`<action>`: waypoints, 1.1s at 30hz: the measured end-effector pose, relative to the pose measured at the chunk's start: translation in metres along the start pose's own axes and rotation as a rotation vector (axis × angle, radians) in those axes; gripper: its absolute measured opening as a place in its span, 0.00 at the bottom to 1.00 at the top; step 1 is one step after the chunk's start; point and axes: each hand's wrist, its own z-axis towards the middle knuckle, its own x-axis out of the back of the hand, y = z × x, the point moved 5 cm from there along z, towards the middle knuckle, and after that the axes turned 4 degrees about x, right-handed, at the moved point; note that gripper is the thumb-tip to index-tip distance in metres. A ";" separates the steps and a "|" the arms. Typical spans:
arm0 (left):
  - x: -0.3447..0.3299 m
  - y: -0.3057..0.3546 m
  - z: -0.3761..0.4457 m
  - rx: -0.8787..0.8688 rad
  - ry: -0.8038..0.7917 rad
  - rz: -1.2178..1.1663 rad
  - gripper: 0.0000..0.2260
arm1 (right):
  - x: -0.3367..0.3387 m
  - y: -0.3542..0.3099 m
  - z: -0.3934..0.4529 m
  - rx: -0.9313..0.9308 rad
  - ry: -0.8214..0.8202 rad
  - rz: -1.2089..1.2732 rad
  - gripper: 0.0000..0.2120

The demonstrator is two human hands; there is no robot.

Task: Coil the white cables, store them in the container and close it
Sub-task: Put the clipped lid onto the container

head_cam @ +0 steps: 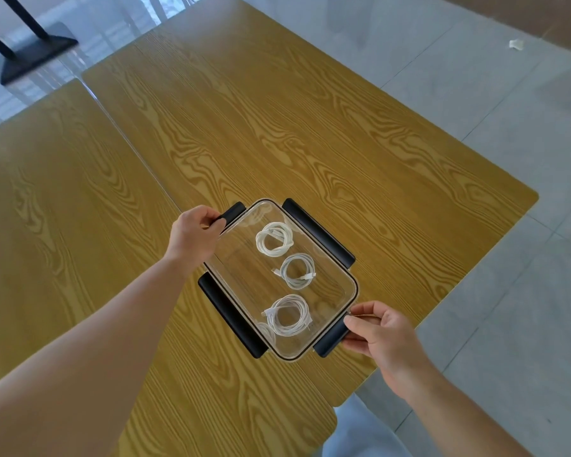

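Left hand (197, 234) with fingers curled on far-left black latch (233, 212), clear lidded container (244, 258) on wood-grain table (310, 143), three coiled white cables (299, 270) inside in a row, right hand (381, 338) with fingers pinching near-right black latch (330, 338).

Clear container (244, 275) with lid on, resting on a yellow wood-grain table (310, 127). Three coiled white cables (274, 240) inside, in a row. Left hand (195, 234) gripping the far dark end clip (233, 214); right hand (381, 338) pinching the near end clip (330, 339). Long side clips (317, 232) flared outward. Grey tiled floor (475, 94) beyond.
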 end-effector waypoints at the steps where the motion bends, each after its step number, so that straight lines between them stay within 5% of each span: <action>1: 0.000 -0.001 0.000 0.001 0.000 -0.001 0.05 | 0.000 0.000 0.000 0.003 0.003 -0.001 0.06; 33: -0.010 -0.005 0.005 0.042 -0.040 -0.142 0.05 | -0.004 0.008 0.013 0.042 0.093 -0.135 0.05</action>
